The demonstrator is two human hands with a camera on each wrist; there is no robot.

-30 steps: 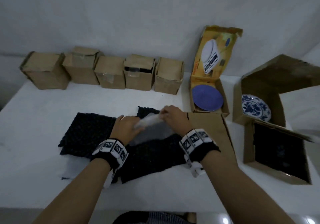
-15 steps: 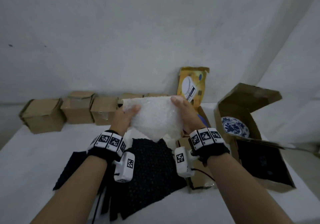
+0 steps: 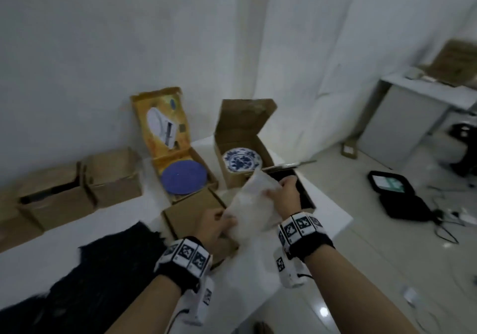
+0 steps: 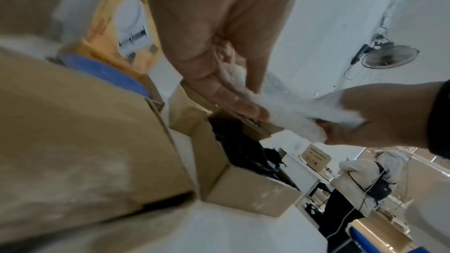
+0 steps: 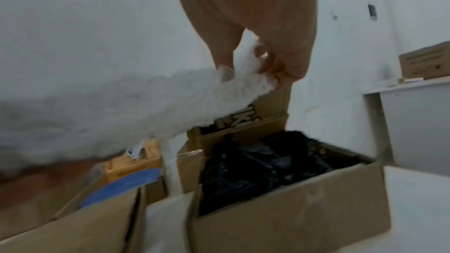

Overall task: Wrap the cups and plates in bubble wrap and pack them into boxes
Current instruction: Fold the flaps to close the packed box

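Observation:
Both hands hold a white bubble-wrap bundle [image 3: 254,204] in the air over the right end of the table. My left hand [image 3: 216,226] pinches its near left edge; my right hand [image 3: 285,191] grips its far right edge. What the wrap holds is hidden. Just beyond it stands an open cardboard box lined with black wrap [image 5: 287,195], seen under my right hand [image 5: 268,68] in the right wrist view. A blue-and-white patterned plate [image 3: 241,163] lies in an open brown box. A plain blue plate [image 3: 183,180] lies in a yellow box [image 3: 165,127].
Closed brown boxes [image 3: 77,186] line the wall at the left. A flat cardboard box [image 3: 191,212] lies under my left hand. A black bubble-wrap sheet [image 3: 108,269] covers the near table. The table edge [image 3: 335,225] drops off at right to a floor with a black case [image 3: 397,194].
The hands carried the white bundle from chest height in the middle down and to the right, toward the black-lined box. My view swung right too.

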